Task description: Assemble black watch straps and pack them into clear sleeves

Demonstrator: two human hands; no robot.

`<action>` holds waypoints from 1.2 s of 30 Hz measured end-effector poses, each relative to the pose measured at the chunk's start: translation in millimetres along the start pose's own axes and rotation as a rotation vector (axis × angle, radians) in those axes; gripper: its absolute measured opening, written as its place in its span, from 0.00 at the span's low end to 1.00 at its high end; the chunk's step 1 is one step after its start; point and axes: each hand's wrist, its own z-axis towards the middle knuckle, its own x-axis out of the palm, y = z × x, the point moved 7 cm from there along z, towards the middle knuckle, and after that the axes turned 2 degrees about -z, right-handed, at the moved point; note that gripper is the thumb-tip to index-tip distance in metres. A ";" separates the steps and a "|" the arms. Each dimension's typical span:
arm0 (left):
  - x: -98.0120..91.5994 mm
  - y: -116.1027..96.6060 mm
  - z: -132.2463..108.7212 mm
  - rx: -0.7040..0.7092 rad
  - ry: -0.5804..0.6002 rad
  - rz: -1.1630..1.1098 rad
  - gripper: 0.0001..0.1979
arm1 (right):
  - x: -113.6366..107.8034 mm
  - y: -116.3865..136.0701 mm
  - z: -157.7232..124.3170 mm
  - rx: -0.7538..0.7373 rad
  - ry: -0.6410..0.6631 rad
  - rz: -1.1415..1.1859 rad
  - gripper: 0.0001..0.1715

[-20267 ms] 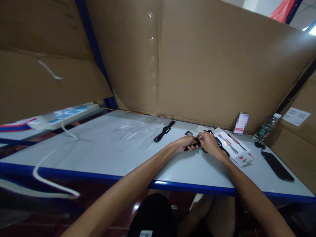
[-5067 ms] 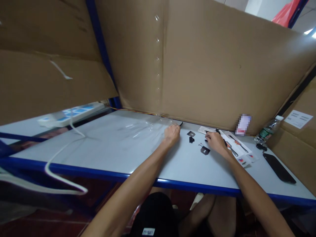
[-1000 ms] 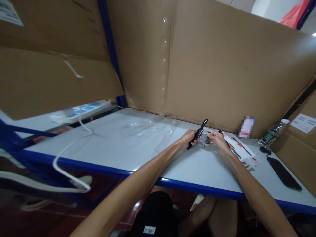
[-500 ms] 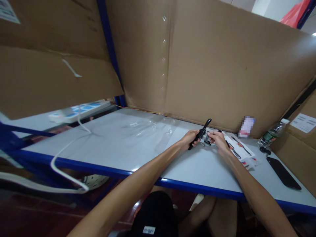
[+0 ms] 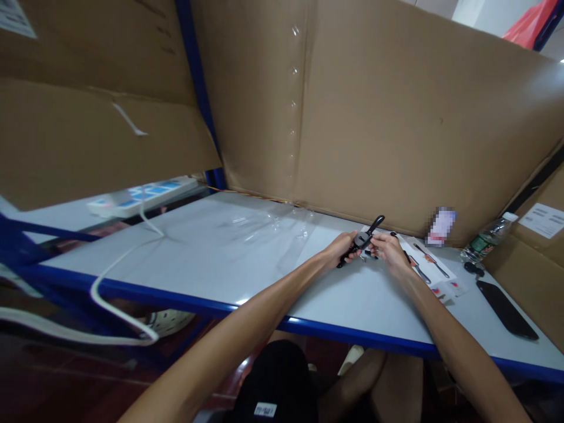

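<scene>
A black spokeshave [image 5: 376, 224] with a handle at each end is held tilted above the table's right half. My left hand [image 5: 346, 247] is closed around its lower handle and middle. A grey plate [image 5: 362, 238] with light marking lies against the spokeshave's middle. My right hand [image 5: 386, 248] pinches at the plate's right edge, fingertips together; the exact grip is partly hidden. Small dark and metal parts [image 5: 366, 254] show just below the fingers, too small to name.
Printed sheets [image 5: 434, 264] with tool pictures lie right of my right hand. Farther right are a black phone [image 5: 506, 308], a plastic bottle [image 5: 487, 238] and a round black item [image 5: 473, 268]. Clear plastic [image 5: 268, 223] lies at the back. A white cable [image 5: 118, 255] crosses the left edge. Cardboard [image 5: 374, 117] walls the back.
The grey plate, held apart beside the spokeshave by my right hand before, now sits against its middle. The spokeshave has shifted slightly right and turned its face toward me.
</scene>
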 end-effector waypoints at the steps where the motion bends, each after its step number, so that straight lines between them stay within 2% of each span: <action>1: -0.4 0.2 0.4 0.001 -0.003 0.000 0.21 | -0.1 -1.0 0.3 0.005 0.006 0.017 0.17; 7: 0.6 -0.2 0.9 0.020 0.032 0.004 0.16 | -1.5 -3.7 0.6 0.033 -0.019 0.072 0.15; 11: 0.1 3.4 4.9 0.020 0.059 0.001 0.09 | -10.1 1.6 3.6 0.015 -0.077 -0.039 0.15; 15: -6.0 6.5 7.8 0.000 0.015 -0.059 0.06 | -42.8 26.4 5.4 -0.143 -0.271 -0.350 0.12; 18: -9.1 6.6 6.8 -0.011 -0.018 -0.081 0.05 | -63.5 46.7 0.9 -0.231 -0.413 -0.806 0.09; 19: -9.4 6.5 6.2 -0.013 -0.025 -0.083 0.06 | -65.4 48.5 0.5 -0.216 -0.403 -0.962 0.08; 21: -9.6 6.5 5.0 -0.021 -0.041 -0.078 0.06 | -62.3 45.0 1.2 -0.171 -0.289 -1.191 0.07; 23: -9.9 7.1 4.2 -0.030 -0.059 -0.072 0.06 | -51.8 37.3 0.8 -0.172 -0.113 -1.302 0.09; 25: -10.0 7.9 3.8 -0.044 -0.070 -0.078 0.06 | -38.9 29.9 -1.9 -0.209 0.044 -1.366 0.16; 27: -10.4 8.9 3.3 -0.063 -0.081 -0.089 0.07 | -29.3 23.7 -5.4 -0.226 0.142 -1.428 0.21; 29: -10.7 9.4 2.8 -0.075 -0.090 -0.094 0.07 | -24.3 20.3 -8.6 -0.210 0.175 -1.485 0.21; 36: -8.7 11.0 2.5 -0.092 -0.078 -0.086 0.08 | -16.3 22.4 -14.7 -0.179 0.173 -1.566 0.17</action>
